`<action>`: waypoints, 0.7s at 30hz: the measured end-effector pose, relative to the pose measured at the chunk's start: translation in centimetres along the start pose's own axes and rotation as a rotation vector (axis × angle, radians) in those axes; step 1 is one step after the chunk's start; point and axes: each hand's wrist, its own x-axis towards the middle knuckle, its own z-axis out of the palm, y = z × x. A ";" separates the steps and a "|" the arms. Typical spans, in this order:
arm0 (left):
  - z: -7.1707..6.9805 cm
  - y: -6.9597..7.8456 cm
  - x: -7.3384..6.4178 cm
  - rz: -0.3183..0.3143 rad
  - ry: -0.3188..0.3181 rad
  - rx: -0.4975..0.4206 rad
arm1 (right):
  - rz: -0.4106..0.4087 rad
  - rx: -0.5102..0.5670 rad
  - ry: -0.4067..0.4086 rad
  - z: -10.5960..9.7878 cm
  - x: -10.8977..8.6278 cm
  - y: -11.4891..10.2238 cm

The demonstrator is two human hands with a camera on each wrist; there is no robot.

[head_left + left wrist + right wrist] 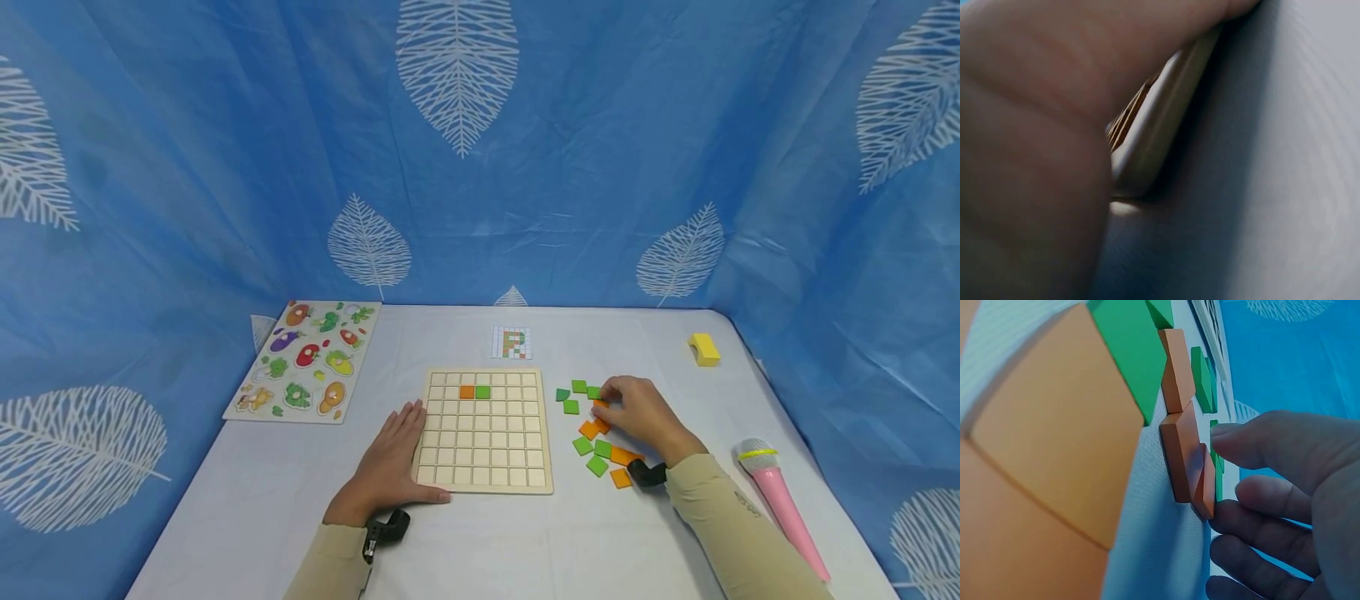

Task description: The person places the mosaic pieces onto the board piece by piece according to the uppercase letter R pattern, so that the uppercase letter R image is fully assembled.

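A wooden grid board [465, 457] lies mid-table, with one orange tile [467, 392] and one green tile [483, 392] side by side in its upper part. My left hand [390, 458] rests at the board's left side, fingers extended and thumb along its near-left corner; the left wrist view shows mainly hand and board edge. Over the loose tiles right of the board, my right hand [641, 412] has its fingers bent. Its thumb and fingertips are at the edges of an orange tile [1207, 484], seemingly pinching it. Around it lie several green tiles [583, 446] and orange tiles [621, 478].
Behind the board lies a small pattern card [513, 343]. A vegetable puzzle board [300, 358] is at the left. At the right are a yellow arch block [704, 350] and a pink toy microphone [787, 508]. Blue curtains [525, 233] surround the white table [480, 550].
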 end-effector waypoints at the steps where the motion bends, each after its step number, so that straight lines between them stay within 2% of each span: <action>1: 0.0 0.0 0.0 -0.001 -0.001 -0.001 | -0.002 -0.002 0.001 0.0 0.0 0.0; 13: 0.1 -0.1 0.0 0.004 0.008 0.007 | 0.008 0.002 0.014 0.2 -0.1 -0.1; 21: 0.2 -0.1 0.1 0.002 0.003 0.008 | -0.015 0.002 0.031 0.3 -0.2 -0.1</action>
